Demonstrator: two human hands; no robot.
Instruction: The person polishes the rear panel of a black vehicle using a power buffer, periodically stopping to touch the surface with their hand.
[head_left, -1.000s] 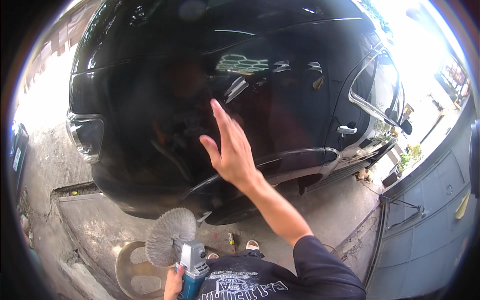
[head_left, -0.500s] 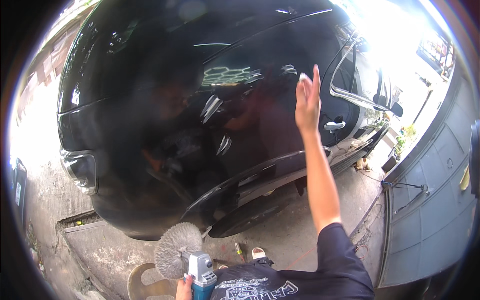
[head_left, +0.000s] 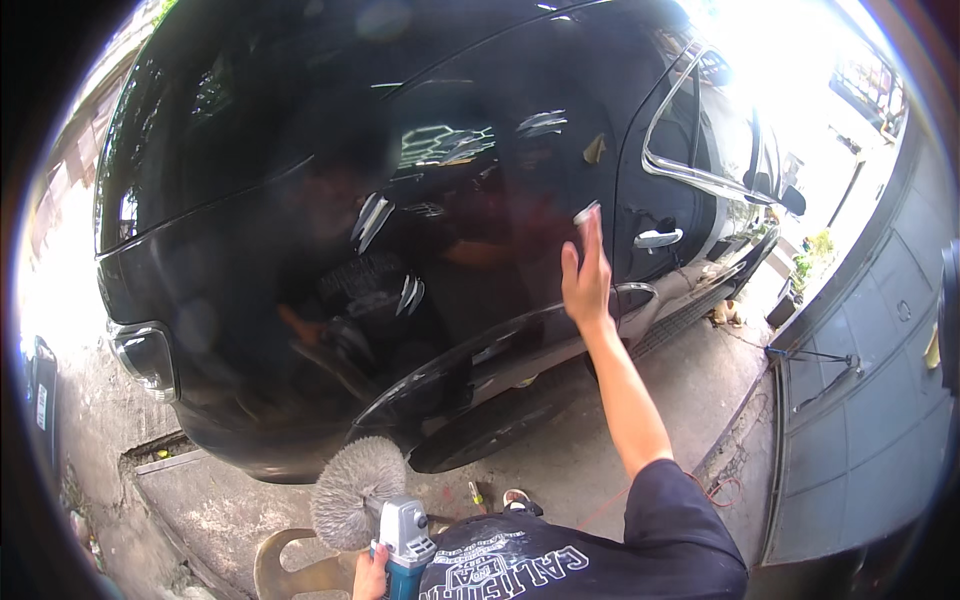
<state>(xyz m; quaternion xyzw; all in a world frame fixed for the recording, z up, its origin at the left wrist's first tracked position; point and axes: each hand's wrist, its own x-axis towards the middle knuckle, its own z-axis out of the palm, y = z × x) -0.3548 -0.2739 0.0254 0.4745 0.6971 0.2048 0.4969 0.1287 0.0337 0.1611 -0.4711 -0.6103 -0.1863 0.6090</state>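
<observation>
Glossy black, chrome-trimmed car stood directly before the dark-shirted person, its curved side panel seeming to call for a light touch, with small, well-spaced dabs and the tool kept clear of it. At lower left, a teal-and-silver power tool with a round, grey, fluffy pad was gripped in the left hand. Open on an outstretched bare forearm, the right hand aimed straightened fingers up toward the panel, contact impossible to tell, near short white streaks.
</observation>
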